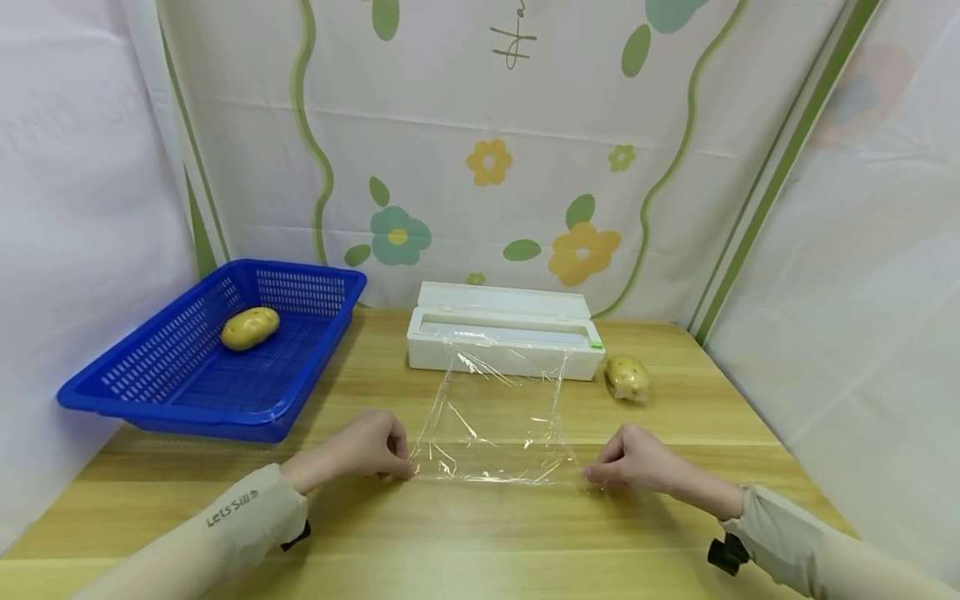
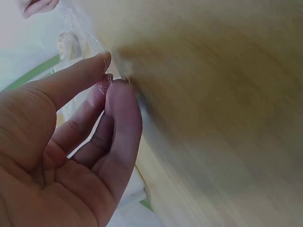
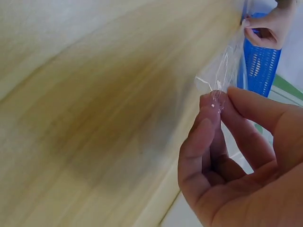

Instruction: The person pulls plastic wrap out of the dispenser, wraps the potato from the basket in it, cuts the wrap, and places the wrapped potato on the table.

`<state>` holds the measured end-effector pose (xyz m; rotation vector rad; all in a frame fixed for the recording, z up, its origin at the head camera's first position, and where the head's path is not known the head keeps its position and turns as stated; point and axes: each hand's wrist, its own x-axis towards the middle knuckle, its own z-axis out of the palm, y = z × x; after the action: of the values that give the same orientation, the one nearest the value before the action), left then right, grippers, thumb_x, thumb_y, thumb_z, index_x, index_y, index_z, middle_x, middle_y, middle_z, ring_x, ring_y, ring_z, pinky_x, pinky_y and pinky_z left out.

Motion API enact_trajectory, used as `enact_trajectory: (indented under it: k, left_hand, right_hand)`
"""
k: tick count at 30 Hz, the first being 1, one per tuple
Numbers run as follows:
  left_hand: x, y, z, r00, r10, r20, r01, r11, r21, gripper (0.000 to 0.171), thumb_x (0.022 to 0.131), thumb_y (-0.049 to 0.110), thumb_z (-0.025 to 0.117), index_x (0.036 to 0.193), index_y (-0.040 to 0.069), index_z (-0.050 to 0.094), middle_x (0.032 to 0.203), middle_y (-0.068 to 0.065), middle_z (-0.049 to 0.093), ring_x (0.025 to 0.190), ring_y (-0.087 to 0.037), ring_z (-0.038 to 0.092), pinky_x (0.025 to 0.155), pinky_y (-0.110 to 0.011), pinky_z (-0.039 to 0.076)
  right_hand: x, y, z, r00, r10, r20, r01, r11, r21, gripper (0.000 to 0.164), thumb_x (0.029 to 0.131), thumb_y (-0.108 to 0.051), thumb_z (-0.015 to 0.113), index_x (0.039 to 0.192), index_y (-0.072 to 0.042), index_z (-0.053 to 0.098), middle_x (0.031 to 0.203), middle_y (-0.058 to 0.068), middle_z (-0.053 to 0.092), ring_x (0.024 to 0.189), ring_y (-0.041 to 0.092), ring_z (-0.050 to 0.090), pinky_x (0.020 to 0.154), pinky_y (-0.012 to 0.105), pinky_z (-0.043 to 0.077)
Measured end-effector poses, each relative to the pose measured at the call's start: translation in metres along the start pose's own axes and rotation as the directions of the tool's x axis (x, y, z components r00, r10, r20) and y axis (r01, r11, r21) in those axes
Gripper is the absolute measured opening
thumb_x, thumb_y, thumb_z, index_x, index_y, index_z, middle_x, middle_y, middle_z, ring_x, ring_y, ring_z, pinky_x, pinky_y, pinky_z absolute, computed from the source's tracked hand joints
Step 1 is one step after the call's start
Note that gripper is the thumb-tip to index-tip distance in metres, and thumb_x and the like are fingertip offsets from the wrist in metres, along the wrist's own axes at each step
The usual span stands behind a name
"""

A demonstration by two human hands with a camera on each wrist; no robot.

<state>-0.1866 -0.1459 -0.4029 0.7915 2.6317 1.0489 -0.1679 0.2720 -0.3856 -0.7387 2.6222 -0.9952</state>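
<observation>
A sheet of clear plastic wrap (image 1: 495, 425) stretches from a white wrap dispenser box (image 1: 506, 360) toward the person, above the table. My left hand (image 1: 367, 446) pinches its near left corner between thumb and fingers; the left wrist view shows that hand (image 2: 80, 127) close up. The near right corner is pinched by my right hand (image 1: 645, 462), and in the right wrist view a bit of film shows at the fingertips (image 3: 215, 101). The dispenser's lid (image 1: 502, 298) stands raised behind the roll. To the box's right lies a potato covered in film (image 1: 628, 377).
At the left stands a blue plastic basket (image 1: 322, 367) with a bare potato (image 1: 251, 328) inside. Everything rests on a wooden table (image 1: 465, 542). A flower-patterned curtain (image 1: 450, 108) hangs behind, with white cloth (image 1: 862, 275) along the sides.
</observation>
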Motion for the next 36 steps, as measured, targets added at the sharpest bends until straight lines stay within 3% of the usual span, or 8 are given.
enact_trajectory:
  k: [4, 11, 14, 18, 21, 25, 34, 36]
  left_hand:
    - [0.002, -0.001, 0.001, 1.0, 0.027, 0.0, -0.027, 0.998, 0.051, 0.024, 0.074, 0.012, 0.086, 0.063, 0.016, 0.065, 0.054, 0.01, 0.057, 0.046, -0.006, 0.051, 0.043, -0.025, 0.044]
    - [0.002, 0.0, 0.0, 0.998, 0.06, 0.018, -0.061, 0.995, 0.085, 0.026, 0.072, 0.014, 0.088, 0.062, 0.017, 0.063, 0.056, 0.011, 0.056, 0.052, -0.005, 0.049, 0.049, -0.024, 0.043]
    - [0.001, 0.0, 0.0, 0.997, 0.071, 0.018, -0.072, 0.994, 0.081, 0.027, 0.07, 0.014, 0.088, 0.062, 0.016, 0.063, 0.056, 0.011, 0.056, 0.053, -0.005, 0.049, 0.05, -0.023, 0.043]
    - [0.001, 0.0, 0.0, 0.997, 0.078, 0.013, -0.079, 0.993, 0.086, 0.027, 0.07, 0.015, 0.088, 0.063, 0.017, 0.063, 0.056, 0.012, 0.055, 0.053, -0.004, 0.049, 0.052, -0.023, 0.043]
    - [0.001, -0.001, -0.001, 0.997, 0.074, 0.017, -0.075, 0.993, 0.086, 0.027, 0.07, 0.016, 0.088, 0.063, 0.017, 0.063, 0.057, 0.012, 0.056, 0.054, -0.005, 0.049, 0.052, -0.024, 0.043]
    - [0.0, -0.002, -0.001, 0.997, 0.074, 0.022, -0.076, 0.993, 0.086, 0.028, 0.07, 0.016, 0.089, 0.063, 0.016, 0.062, 0.057, 0.012, 0.055, 0.054, -0.005, 0.049, 0.053, -0.024, 0.043]
    - [0.0, -0.003, -0.002, 0.999, 0.035, 0.025, -0.037, 0.996, 0.084, 0.027, 0.072, 0.02, 0.089, 0.063, 0.018, 0.063, 0.058, 0.011, 0.055, 0.055, -0.005, 0.048, 0.052, -0.024, 0.041]
    - [0.0, -0.004, -0.001, 0.999, 0.029, 0.025, -0.031, 0.996, 0.089, 0.027, 0.072, 0.021, 0.089, 0.062, 0.018, 0.063, 0.058, 0.011, 0.055, 0.054, -0.005, 0.048, 0.051, -0.024, 0.041]
  right_hand:
    - [0.001, 0.001, 0.005, 0.999, 0.031, -0.008, -0.031, 0.999, -0.04, 0.018, 0.081, -0.023, 0.082, 0.065, -0.016, 0.077, 0.059, -0.004, 0.066, 0.047, 0.004, 0.049, 0.043, 0.02, 0.039]
    - [0.001, -0.004, 0.014, 1.0, 0.014, -0.005, -0.014, 0.992, -0.125, 0.024, 0.073, -0.015, 0.086, 0.057, -0.017, 0.068, 0.051, -0.008, 0.059, 0.044, 0.001, 0.045, 0.042, 0.02, 0.039]
    - [0.003, -0.002, 0.015, 0.999, -0.034, -0.015, 0.031, 0.989, -0.142, 0.027, 0.068, -0.014, 0.09, 0.063, -0.015, 0.063, 0.056, -0.008, 0.056, 0.05, 0.002, 0.046, 0.047, 0.022, 0.041]
    - [0.009, 0.004, 0.014, 0.993, -0.119, 0.0, 0.118, 0.984, -0.131, 0.034, 0.064, -0.014, 0.092, 0.082, -0.014, 0.064, 0.066, -0.003, 0.052, 0.06, 0.005, 0.046, 0.053, 0.024, 0.043]
    - [0.012, 0.009, 0.012, 0.988, -0.149, 0.047, 0.153, 0.983, -0.101, 0.047, 0.065, -0.017, 0.092, 0.107, -0.011, 0.072, 0.064, -0.003, 0.051, 0.059, 0.004, 0.044, 0.053, 0.022, 0.042]
    - [0.013, 0.014, 0.01, 0.985, -0.135, 0.105, 0.143, 0.987, -0.074, 0.07, 0.068, -0.024, 0.09, 0.131, -0.006, 0.064, 0.058, -0.008, 0.046, 0.054, 0.002, 0.039, 0.05, 0.019, 0.037]
    - [0.004, 0.019, 0.01, 0.993, -0.081, 0.09, 0.086, 0.995, -0.051, 0.064, 0.078, -0.035, 0.084, 0.128, -0.002, 0.064, 0.056, -0.005, 0.047, 0.051, 0.0, 0.034, 0.046, 0.018, 0.032]
    - [0.004, 0.02, 0.012, 0.993, -0.102, 0.062, 0.105, 0.994, -0.044, 0.053, 0.084, -0.033, 0.079, 0.124, -0.001, 0.067, 0.065, -0.001, 0.062, 0.05, -0.001, 0.035, 0.044, 0.018, 0.033]
